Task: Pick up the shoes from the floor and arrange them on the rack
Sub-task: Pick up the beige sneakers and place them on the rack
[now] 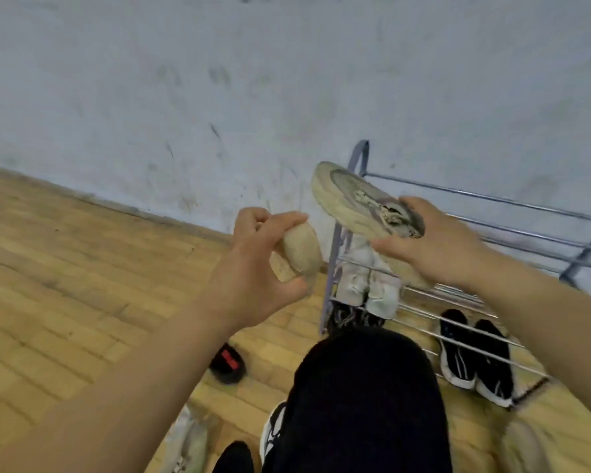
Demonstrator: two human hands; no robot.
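A head-worn view looks down at two bare arms. The left hand (pixel 253 264) is closed around a beige shoe (pixel 299 256), toe up, left of the metal rack (pixel 492 203). The right hand (pixel 434 245) grips a second worn shoe (pixel 359 199) by its heel end, sole showing, long axis pointing up-left, directly above the rack's upper bars. This hand is nearer the rack. More shoes remain on the floor (pixel 65 268).
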